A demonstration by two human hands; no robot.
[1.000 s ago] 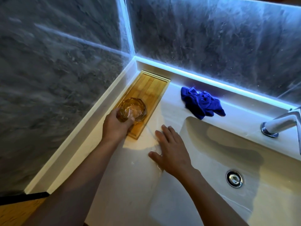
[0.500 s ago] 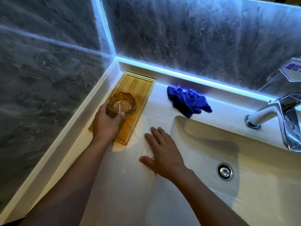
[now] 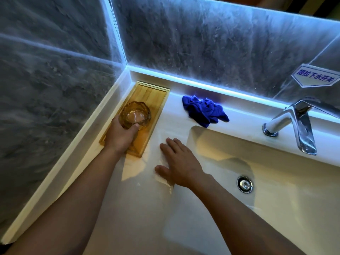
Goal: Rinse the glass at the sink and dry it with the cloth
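While left hand [image 3: 120, 138] fingers grasp glass [image 3: 135, 115] | right hand [image 3: 179, 162] fingers released flat

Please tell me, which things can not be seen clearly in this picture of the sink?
- Head view: whether the glass rests on the wooden tray or is lifted; the left hand covers its near side.
- Tray's near end: hidden under that hand.
- Faucet handle: cut by the right edge.
- Counter under the right hand: covered by the flat palm.
- Whether the blue cloth is wet or dry: cannot tell.
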